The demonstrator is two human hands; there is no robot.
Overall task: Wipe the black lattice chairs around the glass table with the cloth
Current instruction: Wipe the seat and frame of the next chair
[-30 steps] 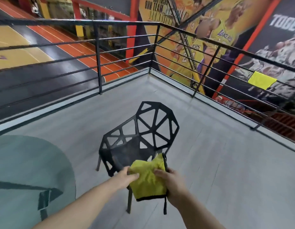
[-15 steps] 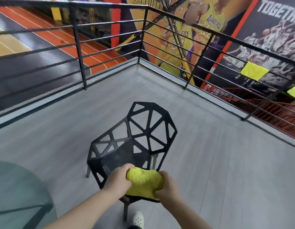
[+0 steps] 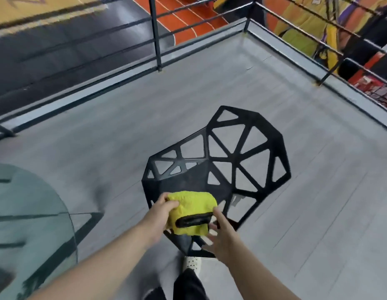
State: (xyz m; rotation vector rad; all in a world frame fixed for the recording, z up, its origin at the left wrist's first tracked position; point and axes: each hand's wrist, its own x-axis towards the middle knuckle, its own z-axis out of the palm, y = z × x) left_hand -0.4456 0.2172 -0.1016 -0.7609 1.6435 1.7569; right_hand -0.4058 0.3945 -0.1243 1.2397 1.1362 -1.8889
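The folded yellow-green terry cloth (image 3: 191,210) with black trim is held over the seat of the black plastic lattice chair (image 3: 242,152). The left hand (image 3: 164,213) grips its left edge with curled fingers (image 3: 172,205). The right hand (image 3: 221,231) touches its right side, fingers spread. A round glass table (image 3: 25,213) stands to the left on the grey plank floor (image 3: 101,137).

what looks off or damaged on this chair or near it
Nothing stands out: the black lattice chair stands level with no broken struts visible. The left hand grips the folded yellow cloth over its seat.

1 head-worn camera looks steeply down and forward, close above the chair (image 3: 194,182).
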